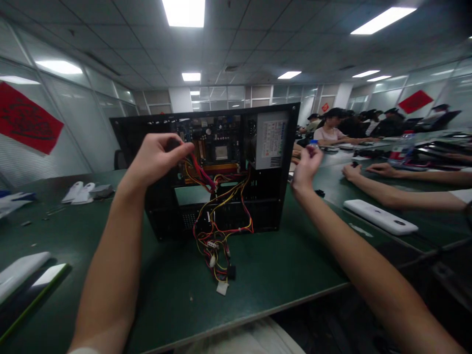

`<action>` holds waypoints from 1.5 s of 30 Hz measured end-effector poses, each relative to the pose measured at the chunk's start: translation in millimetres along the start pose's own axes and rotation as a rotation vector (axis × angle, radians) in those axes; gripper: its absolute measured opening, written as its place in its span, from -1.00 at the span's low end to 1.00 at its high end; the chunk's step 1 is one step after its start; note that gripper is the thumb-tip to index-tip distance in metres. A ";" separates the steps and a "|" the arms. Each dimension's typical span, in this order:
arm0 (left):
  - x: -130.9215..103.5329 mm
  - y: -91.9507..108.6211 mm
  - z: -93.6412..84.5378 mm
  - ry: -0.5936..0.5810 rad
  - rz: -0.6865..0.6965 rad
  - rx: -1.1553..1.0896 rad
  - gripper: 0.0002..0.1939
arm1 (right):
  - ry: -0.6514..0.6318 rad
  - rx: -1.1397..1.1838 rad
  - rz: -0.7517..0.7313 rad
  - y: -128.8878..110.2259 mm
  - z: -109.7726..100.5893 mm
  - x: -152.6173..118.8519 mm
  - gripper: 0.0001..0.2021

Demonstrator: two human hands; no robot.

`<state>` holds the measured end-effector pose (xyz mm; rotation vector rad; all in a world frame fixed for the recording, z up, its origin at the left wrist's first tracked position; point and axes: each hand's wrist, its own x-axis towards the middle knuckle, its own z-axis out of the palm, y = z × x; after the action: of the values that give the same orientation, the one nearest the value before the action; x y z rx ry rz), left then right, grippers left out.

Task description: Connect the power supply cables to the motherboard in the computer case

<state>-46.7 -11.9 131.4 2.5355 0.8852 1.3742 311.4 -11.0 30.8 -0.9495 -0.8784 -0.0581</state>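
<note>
Left hand on the cable bundle, right hand by the open case

A computer case [269, 189] stands upright on the green worktop [273, 265], its open side facing the wearer. The left hand [157, 158] is raised at the upper left of the opening, fingers [185, 149] closed around a cable bundle [201, 172] of mostly red wires that slopes down to the middle of the case. The right hand [307, 169] is up just beside the case's right edge, its fingers bent in towards the thumb — whether they grip anything, I cannot tell.

Inside the case, a circuit board [221, 132] sits in the upper middle and a silver power supply [272, 142] fills the upper right corner. Yellow, red and black wires [241, 196] spill out over the lower edge, and a white connector [222, 287] and a black connector [231, 272] rest in front on the worktop.

Off to the right lies a long white device [380, 217], with a neighbour's two hands [352, 172] beyond it. At the left edge are another white device [24, 275] and a dark, green-edged slab [35, 302]; farther back, small white objects [83, 192]
</note>
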 end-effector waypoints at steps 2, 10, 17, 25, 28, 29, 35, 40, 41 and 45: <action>-3.4 26.6 -0.9 0.119 0.069 0.039 -0.57 | 0.225 0.153 -0.192 -25.6 -1.5 -1.1 -0.83; -8.0 84.1 36.5 -0.123 0.168 0.215 -0.58 | -1.414 -0.090 -0.534 -156.4 21.0 -17.5 -0.66; -2.1 60.5 36.8 -0.028 0.086 0.175 -0.47 | -1.490 0.120 -0.317 -131.6 54.7 -18.1 -0.69; -7.1 50.0 21.4 -0.581 0.137 0.031 -0.65 | -1.640 0.123 -0.169 -123.5 35.4 -3.4 -0.70; -7.7 47.4 21.1 -0.674 0.151 0.013 -0.70 | -1.657 0.110 -0.227 -126.7 27.5 -4.1 -0.70; -7.5 47.3 22.1 -0.676 0.161 0.007 -0.71 | -1.645 0.096 -0.258 -127.7 26.6 -5.0 -0.72; -9.9 54.5 21.5 -0.488 0.224 0.029 -0.53 | -1.538 0.069 -0.383 -132.3 27.5 -7.2 -0.67; -13.5 60.8 18.3 -0.337 0.320 0.186 -0.45 | -1.523 0.191 -0.399 -131.2 28.8 -6.1 -0.52; -13.7 61.1 18.9 -0.323 0.329 0.204 -0.45 | -1.525 0.202 -0.394 -129.9 29.1 -5.4 -0.50; -13.9 60.6 22.8 -0.305 0.328 0.230 -0.49 | -1.533 0.200 -0.385 -124.0 30.1 -2.4 -0.47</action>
<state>-7.9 -65.6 130.6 3.0665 0.6221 0.9520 240.7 -65.2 122.2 -0.4898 -2.4119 0.4858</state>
